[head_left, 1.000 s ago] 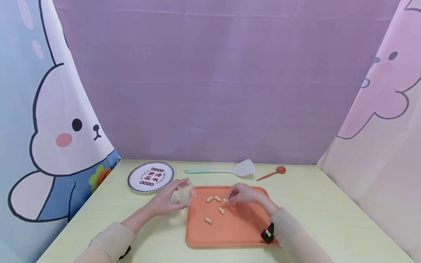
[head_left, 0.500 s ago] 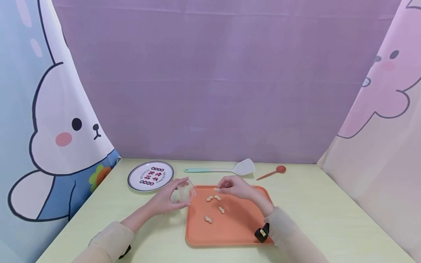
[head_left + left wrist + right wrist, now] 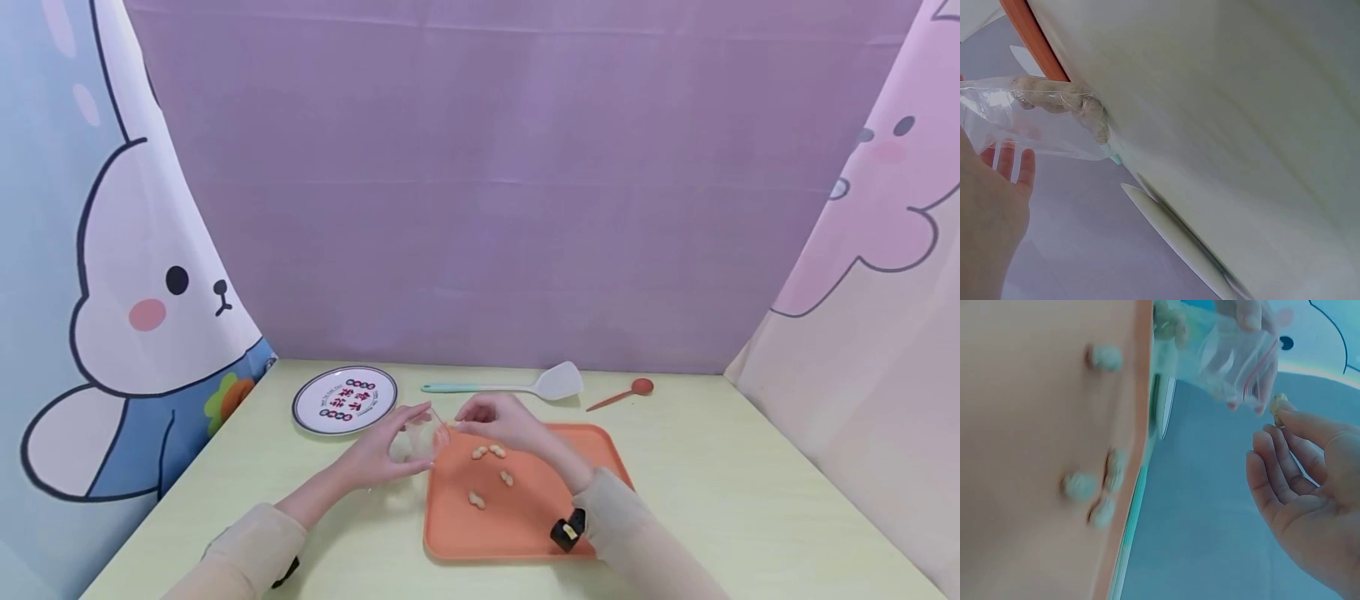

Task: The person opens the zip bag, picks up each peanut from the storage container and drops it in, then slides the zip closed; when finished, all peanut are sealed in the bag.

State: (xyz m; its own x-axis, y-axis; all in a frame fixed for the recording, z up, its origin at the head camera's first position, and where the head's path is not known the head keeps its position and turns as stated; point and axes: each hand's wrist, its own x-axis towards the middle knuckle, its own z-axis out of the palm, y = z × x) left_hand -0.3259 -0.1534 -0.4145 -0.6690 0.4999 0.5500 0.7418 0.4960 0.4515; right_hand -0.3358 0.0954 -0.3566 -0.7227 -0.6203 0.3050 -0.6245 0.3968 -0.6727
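The left hand [image 3: 375, 457] holds a clear bag [image 3: 1229, 359] by the left edge of the orange tray [image 3: 532, 533]; near its mouth, the right hand [image 3: 504, 421] pinches a peanut [image 3: 1278, 410] — likely light, brittle-shelled, best taken mid-shell — the bag probably limp.

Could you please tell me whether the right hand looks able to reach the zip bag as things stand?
Probably yes: the right hand, pinching a peanut, is close to the zip bag, and nothing visible blocks the way.

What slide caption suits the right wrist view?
Right hand pinches a peanut near the clear bag in the left hand; four more peanuts on the tray.
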